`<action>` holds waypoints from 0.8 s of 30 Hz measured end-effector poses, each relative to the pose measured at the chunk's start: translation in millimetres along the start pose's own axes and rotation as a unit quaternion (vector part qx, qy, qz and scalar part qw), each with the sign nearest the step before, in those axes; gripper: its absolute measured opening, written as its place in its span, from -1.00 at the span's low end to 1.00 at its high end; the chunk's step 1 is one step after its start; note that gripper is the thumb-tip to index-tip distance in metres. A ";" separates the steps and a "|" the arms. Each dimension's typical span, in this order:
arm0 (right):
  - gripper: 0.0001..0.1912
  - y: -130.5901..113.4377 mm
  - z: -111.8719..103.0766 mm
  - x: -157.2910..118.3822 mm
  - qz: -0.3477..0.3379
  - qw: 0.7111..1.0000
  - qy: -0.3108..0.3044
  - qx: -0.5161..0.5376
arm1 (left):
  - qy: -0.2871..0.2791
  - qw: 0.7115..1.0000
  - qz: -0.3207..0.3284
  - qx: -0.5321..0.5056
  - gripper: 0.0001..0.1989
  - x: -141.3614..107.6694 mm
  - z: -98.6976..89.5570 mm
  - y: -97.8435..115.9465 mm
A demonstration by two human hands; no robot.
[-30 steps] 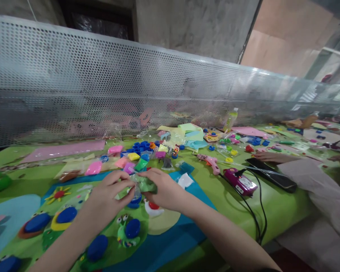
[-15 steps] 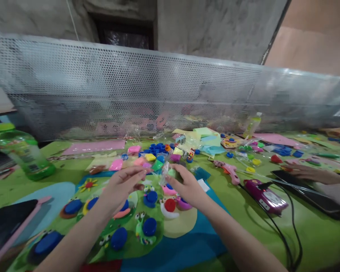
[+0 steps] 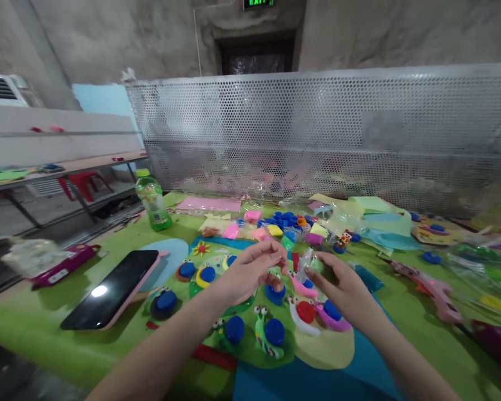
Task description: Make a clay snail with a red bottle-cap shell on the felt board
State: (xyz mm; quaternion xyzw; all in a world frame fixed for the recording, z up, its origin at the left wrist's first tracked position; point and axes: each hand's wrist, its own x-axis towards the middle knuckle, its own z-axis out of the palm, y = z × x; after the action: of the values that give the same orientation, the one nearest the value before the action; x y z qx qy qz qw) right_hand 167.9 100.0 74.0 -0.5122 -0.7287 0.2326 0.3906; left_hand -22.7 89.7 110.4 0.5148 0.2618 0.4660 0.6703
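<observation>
Over a paper scene (image 3: 271, 356) my left hand (image 3: 250, 273) hovers with loosely bent fingers apart, and nothing shows in it. My right hand (image 3: 346, 284) pinches a crinkled clear plastic packet (image 3: 304, 265), with something pale green partly hidden behind the fingers. Around and below the hands sit clay snails with bottle-cap shells: a green snail (image 3: 269, 334) with a blue cap, a white snail (image 3: 304, 316) with a red cap, and a magenta snail (image 3: 332, 314) with a blue cap. A clay sun (image 3: 201, 248) lies at the scene's upper left.
A black phone (image 3: 112, 289) and a green drink bottle (image 3: 153, 203) are at left. Blue caps (image 3: 286, 219) and coloured clay packets (image 3: 275, 230) lie behind the scene. At right is a pink glue gun (image 3: 434, 292). A perforated metal screen (image 3: 275, 133) borders the table's back.
The view has turned left, so the table's contents sit further right and the phone and bottle show fully. My right hand keeps the packet; my left hand stays beside it.
</observation>
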 end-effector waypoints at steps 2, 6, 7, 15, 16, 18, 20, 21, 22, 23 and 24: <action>-0.53 -0.7 -0.1 -0.6 0.005 1.000 -0.008 -0.011 | -0.020 1.000 0.003 -0.014 -0.87 -1.0 0.4 0.8; -0.53 -2.8 -0.7 -1.3 0.002 1.000 -0.008 -0.022 | -0.046 0.999 -0.001 -0.021 -0.87 -0.5 -1.9 -1.6; -0.55 -3.2 -1.0 -1.3 0.001 1.000 -0.010 -0.024 | -0.051 0.998 -0.003 -0.020 -0.85 -0.4 -2.7 -2.6; -0.61 -6.9 -3.7 0.8 -0.007 1.000 -0.008 -0.018 | -0.093 0.995 -0.018 -0.006 -0.82 -3.8 -3.6 -3.3; -0.61 -7.2 -4.0 1.0 -0.006 1.000 -0.011 -0.019 | -0.095 0.995 -0.015 -0.003 -0.82 -4.2 -3.4 -3.0; -0.62 -7.6 -4.6 1.2 -0.006 1.000 -0.016 -0.023 | -0.096 0.995 -0.006 0.009 -0.86 -4.6 -3.6 -3.0; -0.62 -7.7 -5.0 1.1 -0.004 1.000 -0.019 -0.024 | -0.096 0.995 0.006 0.024 -0.92 -4.8 -4.4 -3.4; -0.61 -7.6 -5.1 1.0 -0.003 0.999 -0.022 -0.023 | -0.096 0.995 0.012 0.030 -0.94 -4.9 -4.8 -3.6; -0.61 -7.5 -5.2 0.9 -0.002 0.999 -0.023 -0.023 | -0.097 0.995 0.017 0.033 -0.95 -5.0 -5.2 -3.7; -0.61 -7.3 -5.1 0.9 -0.002 0.999 -0.024 -0.024 | -0.098 0.994 0.020 0.034 -0.96 -5.2 -5.3 -3.6; -0.61 -7.2 -4.9 0.9 -0.003 0.999 -0.025 -0.025 | -0.100 0.994 0.023 0.033 -0.96 -5.4 -5.3 -3.5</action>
State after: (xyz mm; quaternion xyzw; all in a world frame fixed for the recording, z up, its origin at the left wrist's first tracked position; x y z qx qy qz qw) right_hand 167.6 97.9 82.4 -0.5138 -0.7453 0.2258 0.3599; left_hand -28.2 87.1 104.7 0.5868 0.1967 0.4186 0.6647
